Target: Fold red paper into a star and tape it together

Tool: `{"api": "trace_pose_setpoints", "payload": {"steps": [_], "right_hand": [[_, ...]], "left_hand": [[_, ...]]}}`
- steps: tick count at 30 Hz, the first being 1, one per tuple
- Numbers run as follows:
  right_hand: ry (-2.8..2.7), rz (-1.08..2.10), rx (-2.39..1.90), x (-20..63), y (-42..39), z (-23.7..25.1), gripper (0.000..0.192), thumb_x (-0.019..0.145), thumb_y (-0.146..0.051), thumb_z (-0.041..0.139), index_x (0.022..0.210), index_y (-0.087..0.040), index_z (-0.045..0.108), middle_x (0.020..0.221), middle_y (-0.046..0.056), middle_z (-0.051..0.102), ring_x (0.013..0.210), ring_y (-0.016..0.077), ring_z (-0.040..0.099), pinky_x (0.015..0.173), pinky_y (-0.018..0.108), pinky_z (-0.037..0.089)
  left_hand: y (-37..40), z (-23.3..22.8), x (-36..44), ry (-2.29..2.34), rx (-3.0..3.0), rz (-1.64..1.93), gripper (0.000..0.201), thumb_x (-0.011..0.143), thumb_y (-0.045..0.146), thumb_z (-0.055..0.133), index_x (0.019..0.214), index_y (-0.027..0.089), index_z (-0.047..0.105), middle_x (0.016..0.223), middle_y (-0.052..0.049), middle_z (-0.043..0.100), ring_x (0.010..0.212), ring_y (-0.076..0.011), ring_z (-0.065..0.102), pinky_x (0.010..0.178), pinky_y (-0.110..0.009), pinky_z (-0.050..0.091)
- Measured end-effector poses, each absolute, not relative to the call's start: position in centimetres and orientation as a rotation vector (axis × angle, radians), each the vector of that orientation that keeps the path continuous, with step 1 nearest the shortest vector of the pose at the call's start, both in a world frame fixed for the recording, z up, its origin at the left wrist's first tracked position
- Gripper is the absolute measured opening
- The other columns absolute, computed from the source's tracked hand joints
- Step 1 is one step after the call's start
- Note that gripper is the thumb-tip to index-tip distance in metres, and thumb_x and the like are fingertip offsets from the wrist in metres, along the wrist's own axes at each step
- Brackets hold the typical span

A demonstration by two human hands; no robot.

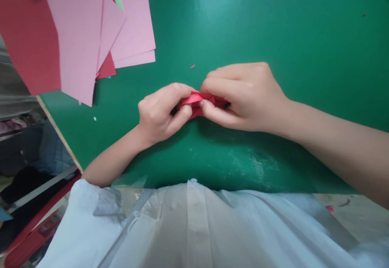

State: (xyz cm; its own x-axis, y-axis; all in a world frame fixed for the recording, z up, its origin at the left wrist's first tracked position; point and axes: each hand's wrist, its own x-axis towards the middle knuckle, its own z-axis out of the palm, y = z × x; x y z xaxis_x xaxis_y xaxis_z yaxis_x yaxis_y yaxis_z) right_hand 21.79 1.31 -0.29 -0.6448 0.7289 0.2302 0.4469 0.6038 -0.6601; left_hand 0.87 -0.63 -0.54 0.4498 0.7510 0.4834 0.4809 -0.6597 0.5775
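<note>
— Two hands on what?
— My left hand [158, 112] and right hand [243, 97] pinch a folded red paper [197, 99] over the green desk [304, 37]; my fingers hide most of it.
— Beyond?
— Pink sheets [79, 37], cut off at the frame's edge.

Head view, steeply down, close

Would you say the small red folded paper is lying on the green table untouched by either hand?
No, the left hand and right hand both pinch the red folded paper between them.
</note>
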Motion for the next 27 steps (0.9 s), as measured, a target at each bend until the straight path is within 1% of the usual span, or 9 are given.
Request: {"api": "trace_pose_setpoints", "payload": {"steps": [4, 8, 13, 17, 20, 23, 27], "right_hand": [[-2.268, 0.959, -0.86, 22.09, 1.68, -0.09, 0.032, 0.102, -0.037, 0.045, 0.076, -0.021, 0.055, 0.064, -0.001, 0.056, 0.058, 0.0113, 0.047, 0.058, 0.029, 0.032], [-2.193, 1.04, -0.862, 22.24, 1.79, -0.06, 0.035, 0.105, -0.038, 0.043, 0.077, -0.02, 0.056, 0.064, -0.001, 0.056, 0.059, 0.0104, 0.05, 0.058, 0.027, 0.034], [-2.186, 1.038, -0.862, 22.21, 1.71, -0.19, 0.033, 0.104, -0.037, 0.047, 0.078, -0.018, 0.056, 0.067, -0.001, 0.057, 0.063, 0.0097, 0.053, 0.059, 0.025, 0.035], [-2.188, 1.024, -0.885, 22.14, 1.67, -0.2, 0.031, 0.103, -0.036, 0.05, 0.078, -0.019, 0.057, 0.068, -0.001, 0.058, 0.064, 0.0103, 0.054, 0.061, 0.026, 0.035], [-2.2, 1.008, -0.906, 22.08, 1.66, -0.15, 0.029, 0.102, -0.037, 0.052, 0.079, -0.019, 0.057, 0.068, -0.002, 0.058, 0.065, 0.0108, 0.054, 0.061, 0.026, 0.035], [-2.212, 0.977, -0.932, 22.0, 1.61, -0.11, 0.029, 0.101, -0.036, 0.052, 0.078, -0.02, 0.056, 0.066, -0.002, 0.056, 0.063, 0.0108, 0.052, 0.06, 0.027, 0.033], [-2.251, 0.932, -0.944, 21.93, 1.52, -0.17, 0.03, 0.101, -0.036, 0.049, 0.077, -0.02, 0.057, 0.064, -0.002, 0.054, 0.061, 0.0111, 0.05, 0.057, 0.028, 0.032]], "left_hand": [[-0.3, -0.3, 0.55, 1.067, 2.205, 0.983, 0.005, 0.097, 0.022, 0.057, 0.097, 0.026, 0.06, 0.083, 0.004, 0.07, 0.062, -0.0065, 0.063, 0.054, -0.023, 0.049], [-0.25, -0.12, 0.44, 1.097, 2.076, 0.978, 0.004, 0.096, 0.023, 0.058, 0.096, 0.026, 0.06, 0.084, 0.004, 0.067, 0.068, -0.0074, 0.067, 0.057, -0.024, 0.051], [-0.29, -0.18, 0.52, 1.091, 2.129, 0.999, 0.006, 0.096, 0.018, 0.058, 0.095, 0.023, 0.061, 0.085, 0.005, 0.067, 0.071, -0.0056, 0.069, 0.057, -0.019, 0.049], [-0.31, -0.18, 0.63, 1.117, 2.129, 0.995, 0.005, 0.098, 0.02, 0.057, 0.095, 0.023, 0.06, 0.085, 0.004, 0.066, 0.073, -0.007, 0.07, 0.058, -0.02, 0.05], [-0.31, -0.21, 0.63, 1.115, 2.134, 0.995, 0.005, 0.098, 0.02, 0.058, 0.095, 0.023, 0.059, 0.083, 0.005, 0.065, 0.071, -0.0062, 0.068, 0.056, -0.019, 0.048], [-0.37, -0.28, 0.53, 1.125, 2.155, 0.973, 0.004, 0.099, 0.023, 0.057, 0.096, 0.024, 0.058, 0.083, 0.005, 0.065, 0.072, -0.0063, 0.069, 0.058, -0.02, 0.049], [-0.63, -0.36, 0.49, 1.171, 2.162, 0.868, 0.011, 0.103, 0.031, 0.051, 0.096, 0.024, 0.057, 0.084, 0.005, 0.066, 0.077, -0.0078, 0.07, 0.064, -0.022, 0.053]]}}
